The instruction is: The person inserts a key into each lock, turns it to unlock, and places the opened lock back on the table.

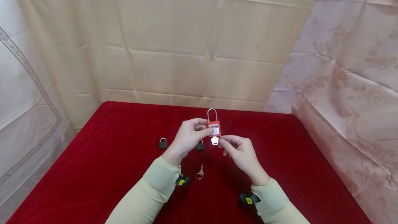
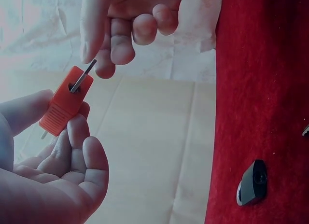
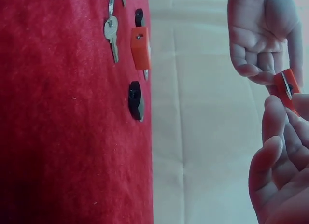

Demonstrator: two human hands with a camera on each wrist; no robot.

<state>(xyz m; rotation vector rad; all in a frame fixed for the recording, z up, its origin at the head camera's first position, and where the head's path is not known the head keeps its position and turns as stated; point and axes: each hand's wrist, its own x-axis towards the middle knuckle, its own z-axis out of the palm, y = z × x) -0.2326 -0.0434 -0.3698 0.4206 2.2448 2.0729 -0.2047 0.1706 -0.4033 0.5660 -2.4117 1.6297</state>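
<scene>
My left hand (image 1: 187,134) holds a red padlock (image 1: 216,124) upright, thumb across its white label and fingers behind, the tall metal shackle on top. A key (image 1: 215,141) sticks out of the padlock's underside, its pale head fully visible. Beside that head is my right hand (image 1: 240,151), its thumb and forefinger tips right at the key's edge, its other fingers loosely bent. The left wrist view shows the key (image 2: 83,76) edge-on in the keyhole. There the right hand's fingertips (image 2: 122,55) flank its outer end with a small gap between them.
Two small black padlocks (image 1: 162,143) (image 1: 200,145) stand on the red cloth (image 1: 124,168). Nearer me lies a key on a ring (image 1: 199,173). A second red padlock (image 3: 141,48) shows in the right wrist view. Beige curtains (image 1: 174,44) rise behind the table.
</scene>
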